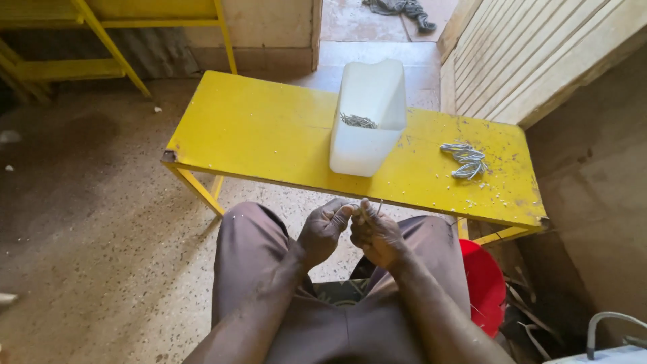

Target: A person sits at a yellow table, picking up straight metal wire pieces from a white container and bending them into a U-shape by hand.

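Left hand [325, 229]: curled narrow, fingertips pinched toward the right hand; it touches a small thin piece between the two hands, too small to tell what it is.
Right hand [376, 234]: closed to a loose fist, thumb and forefinger nipping a thin wire [379, 209] that stands up just above the knuckles.
Wire: upright between the two hands, over the lap, just below the near edge of the bench [256, 128].
Doing it well: by my judgement, the pinch should sit close to the wire's end, both hands kept together and steady over the knees, so the thin piece neither bends astray nor drops to the floor [87, 222].
Floor: speckled, left of the left hand and below it.
Bench: yellow, flat, just beyond both hands; white flecks lie on its right part.
Tub [367, 121]: white, open at the top, straight ahead of the hands on the bench; a small heap of thin grey metal pieces [358, 121] lies inside.
Wire bundle [466, 159]: grey loops on the bench, ahead and to the right of the right hand, well apart from the tub.
Bucket [484, 283]: red, right of the right forearm, under the bench end.
Slats [532, 54]: pale wood leaning far ahead and right.
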